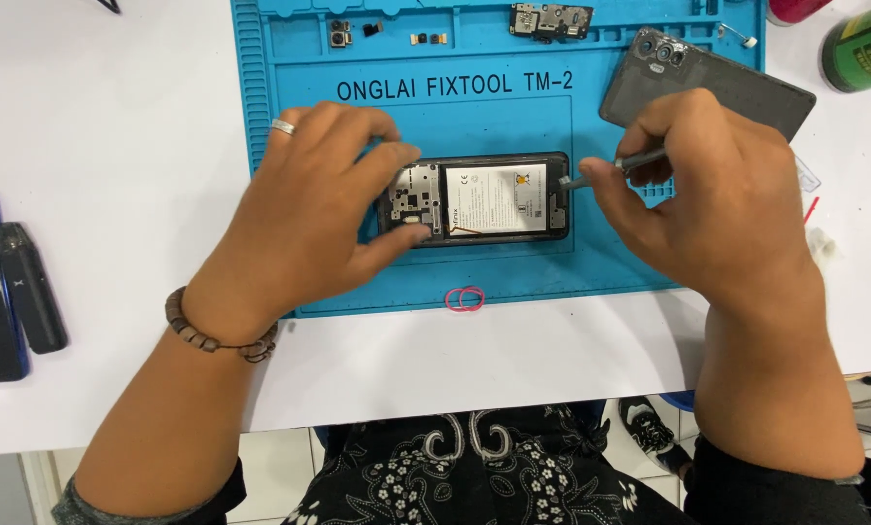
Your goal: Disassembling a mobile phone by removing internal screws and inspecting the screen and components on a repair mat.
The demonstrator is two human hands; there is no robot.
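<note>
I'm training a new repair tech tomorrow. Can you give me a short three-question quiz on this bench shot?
1. True or false: the back cover is still fitted on the phone.
2. Which hand holds the thin grey tool? A) left hand B) right hand C) neither
3. What lies at the near edge of the blue mat, just below the phone?

Key
1. False: the cover lies apart at the mat's upper right, and the phone is open with its battery showing.
2. B; its tip sits at the phone's right end, while the left hand steadies the left end.
3. Two pink rubber bands.
</note>
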